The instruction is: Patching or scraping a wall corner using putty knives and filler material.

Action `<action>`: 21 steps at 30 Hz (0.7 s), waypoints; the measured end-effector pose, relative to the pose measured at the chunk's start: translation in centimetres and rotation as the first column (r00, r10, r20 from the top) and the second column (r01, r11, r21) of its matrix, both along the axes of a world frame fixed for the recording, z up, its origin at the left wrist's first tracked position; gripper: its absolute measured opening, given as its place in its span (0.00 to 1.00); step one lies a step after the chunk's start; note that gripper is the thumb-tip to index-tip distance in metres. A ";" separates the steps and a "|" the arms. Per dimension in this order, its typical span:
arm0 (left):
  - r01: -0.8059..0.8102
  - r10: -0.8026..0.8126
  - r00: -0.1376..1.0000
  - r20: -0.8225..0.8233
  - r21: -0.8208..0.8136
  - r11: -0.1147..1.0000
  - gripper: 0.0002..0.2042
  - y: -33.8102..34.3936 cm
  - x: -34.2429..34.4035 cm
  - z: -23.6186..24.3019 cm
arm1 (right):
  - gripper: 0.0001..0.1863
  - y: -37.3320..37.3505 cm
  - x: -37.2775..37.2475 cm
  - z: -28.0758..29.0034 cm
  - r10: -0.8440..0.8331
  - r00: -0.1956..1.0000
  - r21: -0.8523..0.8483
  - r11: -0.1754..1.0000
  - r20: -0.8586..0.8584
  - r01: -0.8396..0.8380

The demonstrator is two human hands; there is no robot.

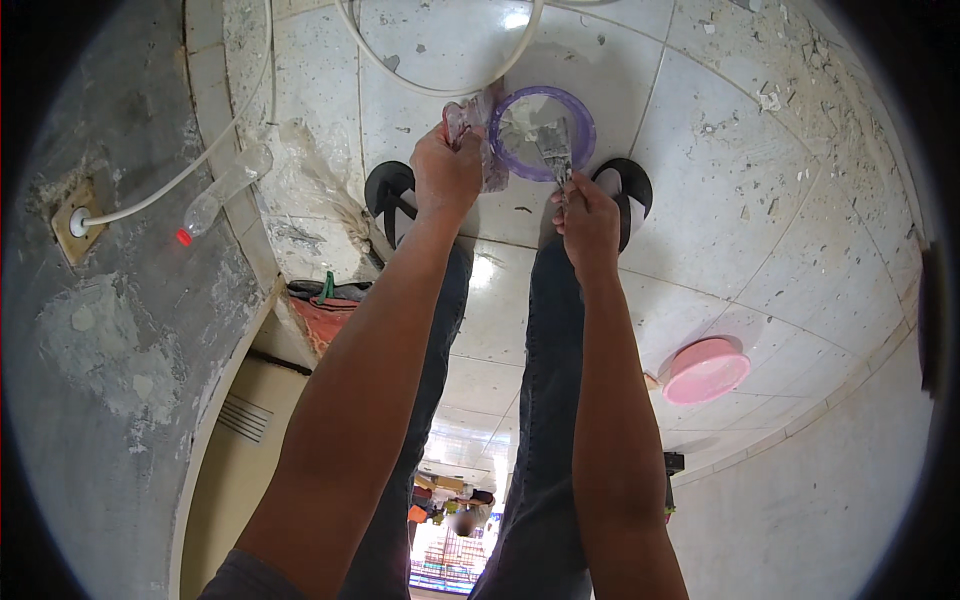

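Note:
A round purple basin stands on the tiled floor between my feet, with pale grey paste inside it. My right hand is closed around the handle of a scraper, whose paste-smeared blade reaches over the basin's near right part. Just left of the basin, my left hand grips a crumpled, see-through pinkish plastic bag. The bag hangs down beside the basin wall; whether anything is inside it I cannot tell.
A pale hose loops beyond the basin. Leftward, a clear bottle with a red cap lies near the patched grey wall. A pink basin sits at right. Debris dots the floor. Another person appears far behind my legs.

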State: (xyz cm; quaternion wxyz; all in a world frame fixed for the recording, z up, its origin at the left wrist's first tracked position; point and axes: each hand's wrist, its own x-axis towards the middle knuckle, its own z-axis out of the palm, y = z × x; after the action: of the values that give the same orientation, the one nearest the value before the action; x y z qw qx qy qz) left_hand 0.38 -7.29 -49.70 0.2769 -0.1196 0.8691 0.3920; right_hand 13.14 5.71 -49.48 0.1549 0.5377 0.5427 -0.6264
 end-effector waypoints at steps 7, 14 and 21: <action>-0.062 0.062 0.998 0.017 0.006 0.998 0.10 0.2 0.3 0.1 | 0.16 -1.5 -0.3 -1.4 0.334 0.943 0.337 0.887 0.001 -0.315; -0.089 0.089 0.996 -0.026 -0.007 0.996 0.06 0.7 0.9 -0.7 | 0.17 -1.8 -0.1 -1.6 0.292 0.948 0.264 0.931 -0.123 -0.253; -0.076 0.069 0.995 -0.073 -0.107 0.991 0.09 1.9 1.6 -0.2 | 0.16 -0.3 1.3 -2.5 0.250 0.945 0.048 0.968 -0.209 -0.245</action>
State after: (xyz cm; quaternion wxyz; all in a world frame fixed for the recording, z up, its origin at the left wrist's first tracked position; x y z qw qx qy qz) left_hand 1.93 -5.36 -49.94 0.2254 -0.1526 0.8934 0.3574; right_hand 14.42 5.39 -51.97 0.1675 0.3966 0.6259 -0.6503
